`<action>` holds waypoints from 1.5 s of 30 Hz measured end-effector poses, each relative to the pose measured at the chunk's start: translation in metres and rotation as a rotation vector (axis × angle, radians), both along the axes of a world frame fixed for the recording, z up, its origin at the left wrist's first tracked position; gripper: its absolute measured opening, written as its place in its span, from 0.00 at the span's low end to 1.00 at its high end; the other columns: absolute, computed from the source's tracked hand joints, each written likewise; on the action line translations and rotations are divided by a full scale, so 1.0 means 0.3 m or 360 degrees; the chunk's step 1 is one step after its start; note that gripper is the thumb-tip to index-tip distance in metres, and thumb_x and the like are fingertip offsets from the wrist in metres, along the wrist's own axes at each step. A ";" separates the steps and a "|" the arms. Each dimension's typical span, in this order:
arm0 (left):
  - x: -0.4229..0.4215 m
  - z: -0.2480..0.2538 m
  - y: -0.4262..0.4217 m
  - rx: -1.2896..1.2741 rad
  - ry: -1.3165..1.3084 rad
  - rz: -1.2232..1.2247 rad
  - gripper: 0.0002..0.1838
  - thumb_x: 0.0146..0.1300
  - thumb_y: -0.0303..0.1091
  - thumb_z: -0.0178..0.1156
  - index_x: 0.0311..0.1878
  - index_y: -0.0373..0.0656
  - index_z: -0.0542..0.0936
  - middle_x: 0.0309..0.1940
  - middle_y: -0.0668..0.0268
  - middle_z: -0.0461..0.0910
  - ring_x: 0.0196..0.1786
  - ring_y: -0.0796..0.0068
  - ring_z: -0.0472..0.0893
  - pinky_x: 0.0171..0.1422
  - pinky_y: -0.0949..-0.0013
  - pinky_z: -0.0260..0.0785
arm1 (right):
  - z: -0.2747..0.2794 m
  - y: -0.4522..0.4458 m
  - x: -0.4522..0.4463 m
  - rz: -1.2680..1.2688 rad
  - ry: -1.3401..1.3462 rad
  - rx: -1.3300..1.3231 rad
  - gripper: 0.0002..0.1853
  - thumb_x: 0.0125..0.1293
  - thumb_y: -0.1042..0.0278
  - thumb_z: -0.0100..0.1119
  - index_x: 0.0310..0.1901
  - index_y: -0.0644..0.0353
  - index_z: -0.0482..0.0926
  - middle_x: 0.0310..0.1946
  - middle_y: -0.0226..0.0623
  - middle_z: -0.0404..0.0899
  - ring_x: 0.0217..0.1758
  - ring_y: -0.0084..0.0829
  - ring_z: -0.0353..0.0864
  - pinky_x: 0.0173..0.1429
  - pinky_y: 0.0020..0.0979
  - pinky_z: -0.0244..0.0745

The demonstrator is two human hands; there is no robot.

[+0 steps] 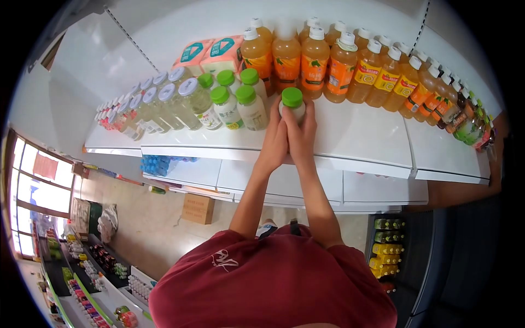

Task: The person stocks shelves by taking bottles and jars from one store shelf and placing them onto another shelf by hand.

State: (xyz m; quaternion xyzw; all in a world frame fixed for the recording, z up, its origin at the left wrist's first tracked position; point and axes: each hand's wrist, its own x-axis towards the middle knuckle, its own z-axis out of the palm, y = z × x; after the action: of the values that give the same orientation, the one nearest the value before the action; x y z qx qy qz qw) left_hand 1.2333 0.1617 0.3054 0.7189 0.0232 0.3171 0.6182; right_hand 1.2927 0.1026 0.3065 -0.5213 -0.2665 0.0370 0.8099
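Both my hands are wrapped round a white bottle with a green cap (292,98), which stands upright over the white shelf (361,131). My left hand (276,134) closes on its left side and my right hand (302,131) on its right, the two touching below the cap. Just left of my hands are several similar green-capped bottles (251,108). Directly behind stand orange-labelled juice bottles (286,63) with white caps. Whether the held bottle's base touches the shelf is hidden by my hands.
Clear bottles with pale lids (191,95) fill the shelf's left part, with pink packs (223,53) behind. More juice bottles (391,79) line the back right. Below are lower shelves (262,183), a cardboard box (197,209) on the floor and other stocked shelves (104,284).
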 end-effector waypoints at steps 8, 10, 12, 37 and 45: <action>0.012 -0.010 0.003 0.0017 0.0001 0.0048 0.30 0.80 0.37 0.35 0.80 0.35 0.50 0.75 0.50 0.60 0.76 0.59 0.63 0.78 0.64 0.54 | 0.005 0.005 -0.006 0.0032 0.0035 0.0009 0.24 0.70 0.63 0.63 0.61 0.67 0.71 0.54 0.45 0.79 0.58 0.34 0.79 0.63 0.34 0.73; 0.012 -0.004 -0.001 0.0019 0.0019 0.0060 0.30 0.80 0.38 0.35 0.79 0.35 0.50 0.75 0.50 0.60 0.76 0.59 0.64 0.78 0.65 0.55 | 0.000 0.007 -0.002 0.0023 0.0006 0.0022 0.24 0.70 0.63 0.63 0.61 0.68 0.71 0.54 0.45 0.79 0.58 0.34 0.79 0.62 0.34 0.73; 0.007 0.003 -0.002 -0.0007 0.0034 0.0040 0.30 0.80 0.38 0.36 0.79 0.35 0.50 0.75 0.51 0.60 0.76 0.60 0.64 0.78 0.65 0.56 | -0.003 0.007 -0.001 0.0019 -0.0010 0.0015 0.24 0.70 0.62 0.63 0.61 0.68 0.71 0.54 0.45 0.79 0.58 0.34 0.79 0.62 0.34 0.73; -0.002 -0.013 0.004 -0.0027 -0.0083 0.0037 0.27 0.80 0.36 0.38 0.77 0.33 0.57 0.70 0.51 0.67 0.72 0.61 0.68 0.75 0.65 0.58 | 0.003 0.005 -0.007 -0.0043 -0.0050 -0.0047 0.24 0.69 0.60 0.63 0.60 0.68 0.72 0.51 0.47 0.81 0.55 0.37 0.81 0.59 0.35 0.74; 0.002 -0.016 0.009 0.0007 -0.0034 0.0039 0.27 0.80 0.38 0.36 0.77 0.37 0.57 0.71 0.55 0.65 0.72 0.65 0.67 0.75 0.66 0.59 | -0.009 0.011 0.001 -0.0067 -0.0087 -0.0057 0.24 0.69 0.61 0.64 0.60 0.67 0.72 0.51 0.46 0.81 0.55 0.38 0.82 0.59 0.36 0.75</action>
State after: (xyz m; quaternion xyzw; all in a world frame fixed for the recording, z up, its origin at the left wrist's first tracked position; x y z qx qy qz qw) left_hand 1.2340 0.1643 0.3005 0.7164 0.0246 0.3323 0.6130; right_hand 1.2930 0.1060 0.3038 -0.5420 -0.2766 0.0105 0.7935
